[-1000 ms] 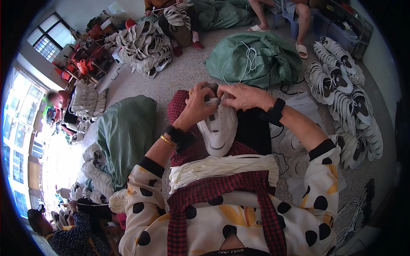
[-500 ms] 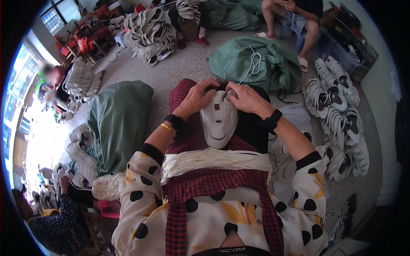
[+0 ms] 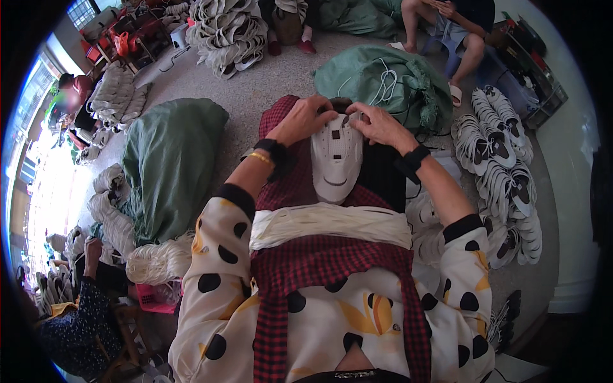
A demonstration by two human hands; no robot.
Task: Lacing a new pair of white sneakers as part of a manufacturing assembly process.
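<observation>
White shoe upper [image 3: 338, 171], gripped at its collar: my left fingers [image 3: 325, 117] curl closed on it from ten o'clock, right fingers [image 3: 359, 110] from two, equally near; whether they pinch lacing I cannot tell. From them it extends toward six, long axis twelve-to-six, toe rounded, dark square patches midway. Beyond: pale stringy bundle [image 3: 332, 228] at six, crinkled green sack [image 3: 357, 76] at one.

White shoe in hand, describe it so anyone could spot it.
Find the red-checked cloth apron: above its cream lace bundle sits a white rounded shoe, toe downward. Unlike nested white shoes at right, it's held by left hand and right hand.
</observation>
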